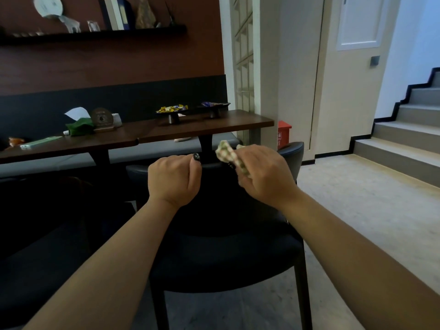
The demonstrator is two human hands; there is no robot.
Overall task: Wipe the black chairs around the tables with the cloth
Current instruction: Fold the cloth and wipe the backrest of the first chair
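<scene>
We are looking down over a black chair standing side-on in front of us, its curved backrest rim running under both hands. Our left hand is curling its fingers over that top edge and gripping it, dark-painted thumbnail showing at the rim. Our right hand is bunching the checked cloth in curled fingers, holding it just above the same edge, near the left hand. Beyond the backrest the wooden table is sitting close, its pedestal leg right behind the rim, with two candy stands on top and a grey bench along the wall. To the right we are seeing open pale floor stretching toward the stairs.
</scene>
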